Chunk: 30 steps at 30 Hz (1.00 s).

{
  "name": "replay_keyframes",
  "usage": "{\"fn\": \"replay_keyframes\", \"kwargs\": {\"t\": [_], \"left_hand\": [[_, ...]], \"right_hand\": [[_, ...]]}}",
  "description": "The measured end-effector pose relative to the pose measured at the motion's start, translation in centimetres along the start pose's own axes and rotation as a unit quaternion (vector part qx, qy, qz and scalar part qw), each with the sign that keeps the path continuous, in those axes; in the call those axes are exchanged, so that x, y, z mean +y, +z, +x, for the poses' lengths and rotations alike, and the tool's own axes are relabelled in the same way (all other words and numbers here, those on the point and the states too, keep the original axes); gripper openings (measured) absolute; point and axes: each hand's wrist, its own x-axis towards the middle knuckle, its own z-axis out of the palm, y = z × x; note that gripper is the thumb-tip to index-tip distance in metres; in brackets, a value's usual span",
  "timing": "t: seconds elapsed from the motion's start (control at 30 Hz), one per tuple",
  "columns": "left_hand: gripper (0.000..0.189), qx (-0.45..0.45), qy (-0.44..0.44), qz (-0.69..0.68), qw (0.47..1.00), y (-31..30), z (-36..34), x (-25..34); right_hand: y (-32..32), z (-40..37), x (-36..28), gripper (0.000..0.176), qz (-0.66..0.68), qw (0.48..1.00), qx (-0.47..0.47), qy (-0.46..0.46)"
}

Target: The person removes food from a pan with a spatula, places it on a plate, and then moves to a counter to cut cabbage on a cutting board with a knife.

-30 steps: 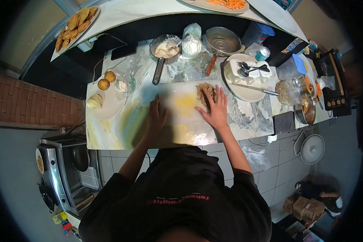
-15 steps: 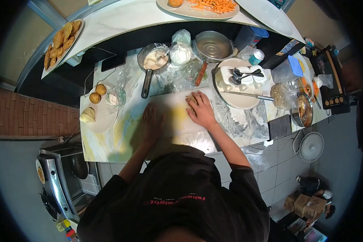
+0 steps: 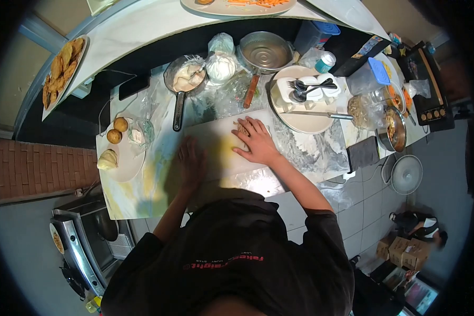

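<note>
On a white cutting board (image 3: 221, 150), my right hand (image 3: 257, 142) lies with spread fingers over a light brown, rough-looking piece of food (image 3: 242, 128). The palm and fingers hide most of that piece. In shadow at the board's left edge rests my left hand (image 3: 193, 160), its fingers stretched out and nothing in it. Beyond the board stand a black-handled pan (image 3: 188, 79) with pale pieces in it and a metal pot (image 3: 267, 52) with a wooden handle.
To the left is a plate (image 3: 126, 171) with round brown items. At the right, a plate (image 3: 300, 124) bears a white holder, dark cutlery and a knife (image 3: 321, 114). A raised counter (image 3: 142, 29) curves behind. A person (image 3: 418, 226) is by cardboard boxes (image 3: 408, 253) at lower right.
The whole view has shifted slightly, with the table things now further left. My right hand lies flatter over the brown piece. My left hand stays by the board's left edge.
</note>
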Motion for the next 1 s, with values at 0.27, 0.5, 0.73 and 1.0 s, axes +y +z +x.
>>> {"fn": "replay_keyframes", "kwargs": {"t": [0.27,0.5,0.73,1.0], "left_hand": [[0.052,-0.001,0.019,0.021,1.0,-0.4,0.1,0.3],[0.053,-0.001,0.012,0.024,1.0,-0.1,0.0,0.1],[0.053,0.006,0.019,0.023,1.0,0.3,-0.2,-0.3],[0.053,0.008,0.028,0.034,0.999,0.4,-0.1,-0.3]], "right_hand": [[-2.0,-1.6,1.1,0.055,0.028,0.996,-0.042,-0.075],[-0.3,-1.3,2.6,0.036,0.043,0.997,-0.015,-0.059],[-1.4,-0.8,1.8,0.037,0.016,0.999,0.0,-0.038],[-0.3,1.7,1.1,0.043,-0.01,0.999,-0.011,-0.047]]}}
